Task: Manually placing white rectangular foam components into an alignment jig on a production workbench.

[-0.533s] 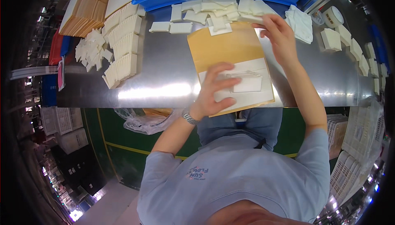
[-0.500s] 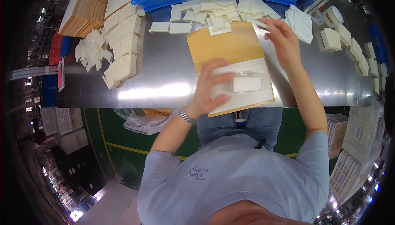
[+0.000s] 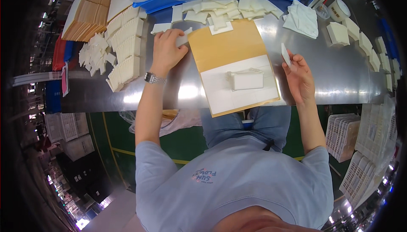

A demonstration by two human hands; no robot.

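My left hand [image 3: 168, 50] reaches to the back of the table, its fingers curled round one end of a flat white plastic piece [image 3: 184, 38]. Another white piece [image 3: 161, 27] lies just behind those fingers. Out to the right, my right hand [image 3: 299, 73] pinches a thin white plastic piece [image 3: 285, 54], held up edge-on. Between the hands lies a tan board [image 3: 229, 47] with a white sheet [image 3: 224, 98] over its near half. On that sheet rests a white rectangular piece [image 3: 249, 80] with a thin raised edge at its back.
Several loose white pieces [image 3: 216, 8] are heaped before a blue tray [image 3: 157, 4] draped in clear plastic. Rows of white pieces [image 3: 127, 50] and tan board stacks [image 3: 87, 11] stand at left. A white cloth [image 3: 302, 20], a tub [image 3: 340, 9] and more pieces [image 3: 338, 34] are at right.
My left hand has moved from over the white sheet to the pieces at back left and closed on one. My right hand has come nearer and lower, still holding its thin piece.
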